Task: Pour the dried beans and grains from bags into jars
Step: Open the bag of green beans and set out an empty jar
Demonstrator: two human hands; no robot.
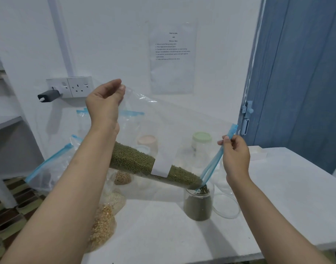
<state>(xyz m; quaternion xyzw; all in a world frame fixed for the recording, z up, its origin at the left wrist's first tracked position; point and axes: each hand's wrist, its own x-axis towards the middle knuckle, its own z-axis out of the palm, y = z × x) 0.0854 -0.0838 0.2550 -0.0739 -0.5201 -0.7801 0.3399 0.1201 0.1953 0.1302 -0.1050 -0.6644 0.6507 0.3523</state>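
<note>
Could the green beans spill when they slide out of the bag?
Maybe. The bag mouth is wider than the jar, so green beans could miss the rim. The right hand only pinches the blue zip strip; if it slips, the mouth could swing away. The jar also looks fairly full.

Three jars stand here: one open jar (pixel 198 205) part full of green beans, and behind it a green-lid jar (pixel 201 143) and a pink-lid jar (pixel 147 143). Four bags hold contents: the held bag (pixel 163 134) above the open jar and, to its left, a corn bag (pixel 103 225), a white-grain bag (pixel 115 201) and a tan-bean bag (pixel 122 177). At least three empty bags (pixel 49 168) lie farther left, and two hands show, the left hand (pixel 104 103) and the right hand (pixel 235 155).
</note>
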